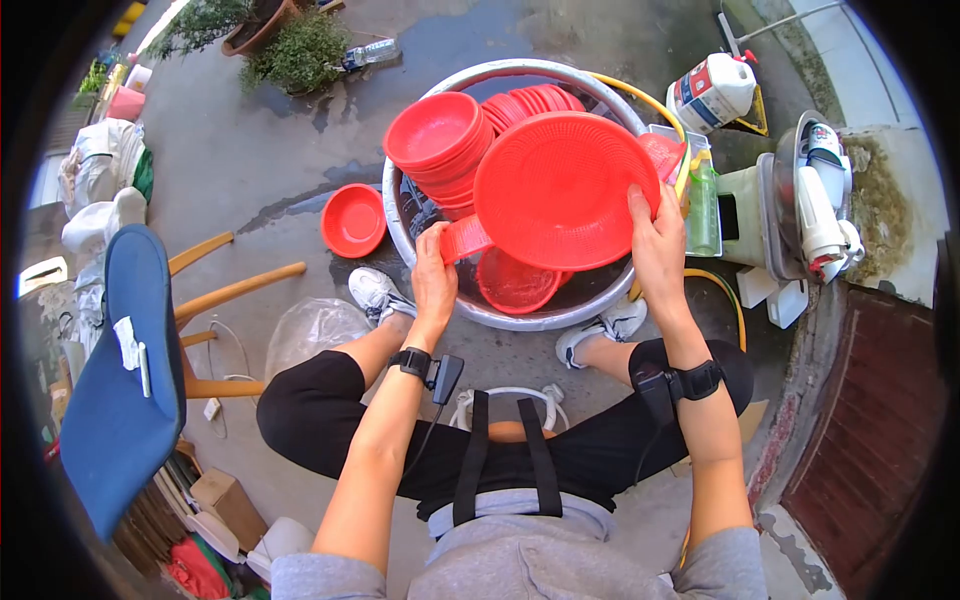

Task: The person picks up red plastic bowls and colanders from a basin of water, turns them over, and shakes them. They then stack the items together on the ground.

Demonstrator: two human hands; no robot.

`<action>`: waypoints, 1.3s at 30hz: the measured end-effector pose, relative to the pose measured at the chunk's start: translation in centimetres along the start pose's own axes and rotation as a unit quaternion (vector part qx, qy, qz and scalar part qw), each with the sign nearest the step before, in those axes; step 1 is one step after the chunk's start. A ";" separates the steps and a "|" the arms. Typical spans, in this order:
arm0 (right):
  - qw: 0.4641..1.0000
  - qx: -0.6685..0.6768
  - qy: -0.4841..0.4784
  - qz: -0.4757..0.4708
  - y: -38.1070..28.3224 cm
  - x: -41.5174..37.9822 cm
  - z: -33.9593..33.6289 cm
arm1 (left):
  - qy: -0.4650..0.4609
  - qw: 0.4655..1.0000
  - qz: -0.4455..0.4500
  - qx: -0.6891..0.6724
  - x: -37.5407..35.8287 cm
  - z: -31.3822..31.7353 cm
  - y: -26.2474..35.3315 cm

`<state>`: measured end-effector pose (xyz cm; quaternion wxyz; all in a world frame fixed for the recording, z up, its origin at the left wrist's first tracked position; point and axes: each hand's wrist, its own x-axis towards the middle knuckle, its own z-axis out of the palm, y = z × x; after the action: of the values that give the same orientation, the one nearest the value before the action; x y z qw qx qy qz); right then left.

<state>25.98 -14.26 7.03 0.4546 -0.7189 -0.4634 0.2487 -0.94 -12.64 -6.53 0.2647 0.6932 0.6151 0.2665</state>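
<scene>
My hands hold a round red plastic strainer (565, 190) with a fine ribbed pattern, tilted over a large metal tub (408, 225). My left hand (435, 275) is closed on a flat red tab at its lower left. On the right side, my right hand (657, 250) grips the rim, thumb on the face and fingers behind. Inside the tub, a stack of red bowls (435, 135) leans beyond the strainer, beside a row of red dishes (530, 103). A single red bowl (518, 283) lies below the strainer, partly covered by it.
Another red bowl (353, 220) sits on the wet ground left of the tub. A blue chair (125, 370) stands at left. To the right are a white jug (712, 92), a green bottle (704, 210) and a yellow hose (640, 92). A clear plastic bag (313, 335) lies by my left shoe.
</scene>
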 end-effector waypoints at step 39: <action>0.973 -0.051 -0.053 -0.221 -6.4 -4.0 1.0 | 0.072 0.978 0.177 -0.087 5.0 -13.5 10.8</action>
<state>20.58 -16.38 12.00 0.4358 -0.6071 -0.6459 0.1557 -2.10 -8.23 10.86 0.2277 0.7441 0.4750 0.4110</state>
